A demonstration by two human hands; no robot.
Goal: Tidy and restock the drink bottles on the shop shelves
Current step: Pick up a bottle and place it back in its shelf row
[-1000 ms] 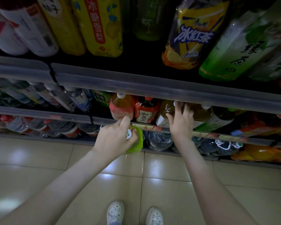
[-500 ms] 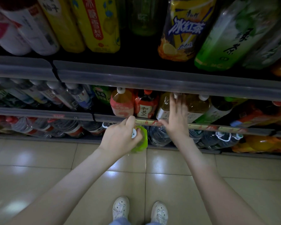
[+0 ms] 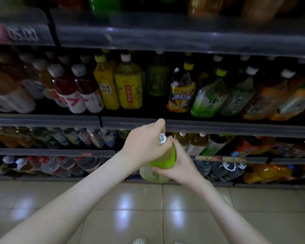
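A green drink bottle [image 3: 163,162] with a white cap is held in front of the shelves, in both hands. My left hand [image 3: 144,145] grips its neck just under the cap. My right hand [image 3: 180,166] wraps around its body from the right and below. Behind the hands, the middle shelf [image 3: 218,128] carries large tea and juice bottles, among them a yellow-labelled bottle [image 3: 129,85] and a dark green bottle [image 3: 158,76] set further back.
Lower shelves hold small bottles [image 3: 88,136] on the left, brown tea bottles [image 3: 197,141] on the right, and big water jugs [image 3: 224,169] at the bottom. A price strip [image 3: 23,34] runs along the top shelf. Tiled floor [image 3: 148,217] lies below.
My right hand left the brown tea bottle on the lower shelf and took hold of the green bottle's body. The view tilted up, showing the higher shelf.
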